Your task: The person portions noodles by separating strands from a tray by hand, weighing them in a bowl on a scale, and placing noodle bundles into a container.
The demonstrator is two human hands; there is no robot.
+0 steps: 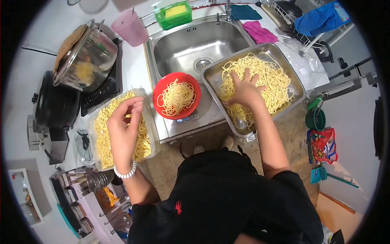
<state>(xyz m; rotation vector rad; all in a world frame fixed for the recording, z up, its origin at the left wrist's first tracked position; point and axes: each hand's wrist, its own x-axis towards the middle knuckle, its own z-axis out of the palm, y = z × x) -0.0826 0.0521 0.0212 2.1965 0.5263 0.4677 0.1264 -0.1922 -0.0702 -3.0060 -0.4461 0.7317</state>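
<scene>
My left hand (125,128), with a white coil band at the wrist, hovers over a clear plastic container (153,148) of yellow noodles (103,138). Its fingers and thumb are drawn together, and no strand shows between them. My right hand (247,90) lies with spread fingers on the noodles (270,77) in a metal tray (294,71). Between the two hands, a red bowl (156,91) holds a smaller heap of noodles (177,97). The bowl sits on a kitchen scale (189,117), mostly hidden beneath it.
Behind the bowl is a steel sink (174,51); the tray overlaps its right corner. A pot with a glass lid (91,61) stands on a black cooker (99,95) at left. A pink pitcher (130,28), green soap holder (174,16) and magenta cloth (260,32) surround the sink.
</scene>
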